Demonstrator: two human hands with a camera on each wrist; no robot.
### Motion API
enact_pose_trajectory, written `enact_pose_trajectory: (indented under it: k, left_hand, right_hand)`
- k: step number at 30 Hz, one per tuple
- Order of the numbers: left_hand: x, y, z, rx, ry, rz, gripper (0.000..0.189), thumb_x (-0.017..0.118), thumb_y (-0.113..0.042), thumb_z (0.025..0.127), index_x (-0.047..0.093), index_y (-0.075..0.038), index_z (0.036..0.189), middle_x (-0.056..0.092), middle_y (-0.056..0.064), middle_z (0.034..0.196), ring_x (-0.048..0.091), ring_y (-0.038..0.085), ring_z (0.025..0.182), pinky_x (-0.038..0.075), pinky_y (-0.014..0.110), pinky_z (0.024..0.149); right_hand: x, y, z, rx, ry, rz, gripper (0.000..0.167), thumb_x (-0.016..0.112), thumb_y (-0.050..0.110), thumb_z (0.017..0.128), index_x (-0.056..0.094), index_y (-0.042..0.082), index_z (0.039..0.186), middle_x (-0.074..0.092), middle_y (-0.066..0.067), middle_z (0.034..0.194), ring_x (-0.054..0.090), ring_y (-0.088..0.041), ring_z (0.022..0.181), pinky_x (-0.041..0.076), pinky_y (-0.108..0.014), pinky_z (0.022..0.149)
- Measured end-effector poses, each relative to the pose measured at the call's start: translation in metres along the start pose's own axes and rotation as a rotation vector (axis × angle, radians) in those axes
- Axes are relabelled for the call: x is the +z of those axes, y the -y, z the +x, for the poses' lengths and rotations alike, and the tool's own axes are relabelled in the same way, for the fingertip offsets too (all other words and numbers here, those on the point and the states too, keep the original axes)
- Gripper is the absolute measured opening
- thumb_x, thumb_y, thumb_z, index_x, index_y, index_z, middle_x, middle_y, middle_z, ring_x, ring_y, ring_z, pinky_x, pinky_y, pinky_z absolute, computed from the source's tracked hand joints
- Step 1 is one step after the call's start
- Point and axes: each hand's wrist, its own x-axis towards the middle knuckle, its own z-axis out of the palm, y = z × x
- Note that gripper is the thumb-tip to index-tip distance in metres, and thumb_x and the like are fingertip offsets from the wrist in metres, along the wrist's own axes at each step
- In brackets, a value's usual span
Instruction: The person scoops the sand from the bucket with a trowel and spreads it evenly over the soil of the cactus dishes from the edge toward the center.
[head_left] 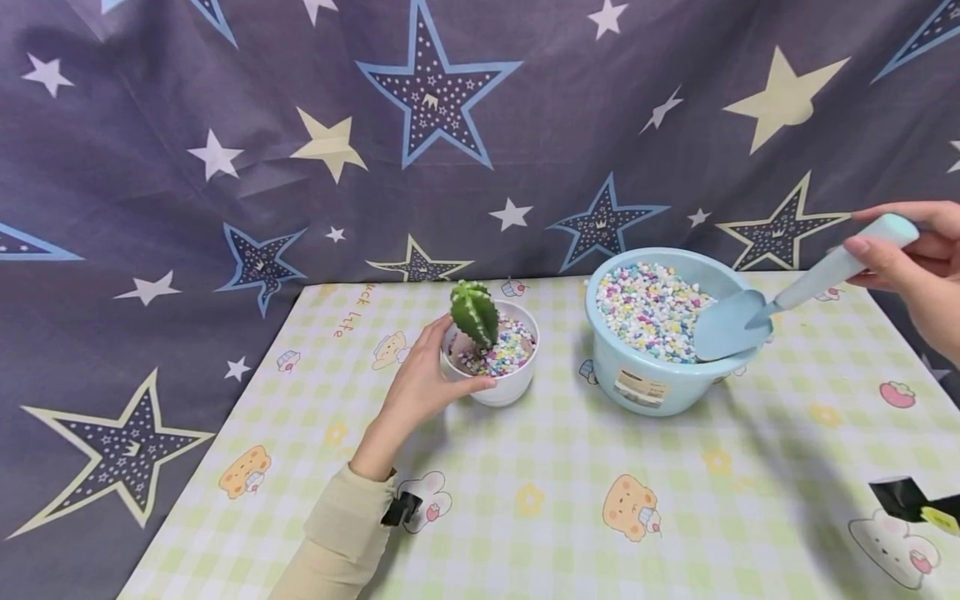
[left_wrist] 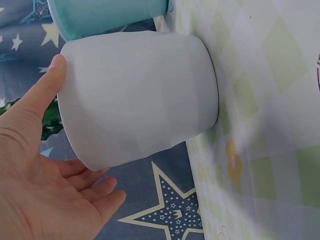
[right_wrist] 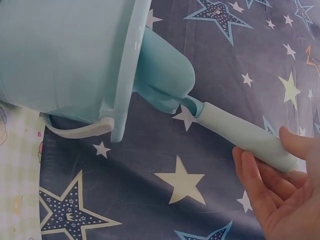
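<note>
In the head view, my left hand [head_left: 431, 375] grips the rim of a white flowerpot [head_left: 504, 390], thumb on the near side and fingers round the left. A ribbed green cactus [head_left: 475, 313] stands in it among colourful pebbles [head_left: 513, 343]. The left wrist view shows the pot's smooth side [left_wrist: 137, 97] with its base on the table. My right hand [head_left: 918, 262] pinches the handle end of a light blue shovel [head_left: 817, 275]. Its blade [head_left: 727, 327] lies over the right rim of a blue bucket [head_left: 637, 383] holding multicoloured pebbles [head_left: 651, 308].
A checked tablecloth [head_left: 525, 533] with cartoon prints covers the table. Behind it hangs a dark star-patterned curtain [head_left: 285, 75]. The bucket's pale carrying handle [right_wrist: 82, 130] hangs down its side in the right wrist view.
</note>
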Motion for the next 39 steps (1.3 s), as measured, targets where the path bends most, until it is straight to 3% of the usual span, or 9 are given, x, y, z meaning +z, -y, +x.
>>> enact_pose_trajectory:
  k: [7,12,16,19,34,39]
  left_hand:
    - [0.0,-0.001,0.0,-0.006,0.0,-0.005,0.113,0.085,-0.055,0.07,0.026,-0.014,0.158,0.029,0.009,0.164,0.034,0.033,0.148,0.032,0.055,0.12]
    - [0.0,-0.001,-0.001,-0.013,0.001,-0.006,0.114,0.085,-0.055,0.071,0.025,-0.014,0.158,0.028,0.009,0.164,0.034,0.034,0.148,0.032,0.055,0.121]
    - [0.001,-0.001,0.0,-0.014,0.003,-0.009,0.114,0.085,-0.055,0.071,0.025,-0.013,0.159,0.028,0.009,0.164,0.034,0.034,0.148,0.032,0.055,0.12]
    - [0.001,-0.001,0.0,-0.014,0.006,-0.012,0.114,0.085,-0.055,0.071,0.025,-0.014,0.159,0.027,0.008,0.164,0.034,0.034,0.148,0.032,0.055,0.12]
    - [0.001,-0.003,0.0,-0.007,0.005,0.005,0.115,0.085,-0.056,0.07,0.025,-0.012,0.158,0.027,0.009,0.164,0.034,0.035,0.148,0.033,0.055,0.12]
    - [0.001,-0.001,0.0,-0.007,0.007,0.003,0.115,0.085,-0.057,0.071,0.025,-0.011,0.158,0.027,0.01,0.164,0.034,0.036,0.148,0.033,0.056,0.12]
  right_hand:
    - [-0.004,-0.01,-0.004,0.034,-0.027,0.075,0.034,0.056,-0.005,0.096,0.066,0.025,0.106,0.07,0.029,0.087,0.067,0.016,0.074,0.05,0.0,0.067]
    - [-0.002,-0.013,-0.007,0.042,-0.033,0.262,0.029,0.058,-0.009,0.094,0.07,0.016,0.103,0.075,0.017,0.086,0.071,0.007,0.072,0.054,-0.005,0.066]
    - [0.003,-0.014,-0.01,0.05,-0.008,0.481,0.025,0.059,-0.014,0.09,0.072,0.005,0.101,0.078,0.006,0.083,0.074,-0.002,0.072,0.057,-0.011,0.064]
    - [0.005,-0.014,-0.011,0.055,0.0,0.559,0.023,0.06,-0.015,0.089,0.072,0.002,0.1,0.078,0.002,0.083,0.075,-0.004,0.072,0.058,-0.013,0.064]
    - [-0.003,-0.033,-0.022,0.228,0.051,0.456,0.015,0.063,-0.007,0.091,0.07,0.005,0.097,0.077,0.005,0.083,0.074,-0.003,0.07,0.059,-0.014,0.064]
    - [-0.002,-0.033,-0.023,0.235,0.062,0.505,0.016,0.063,-0.01,0.09,0.07,0.001,0.099,0.077,0.001,0.083,0.075,-0.006,0.073,0.06,-0.017,0.066]
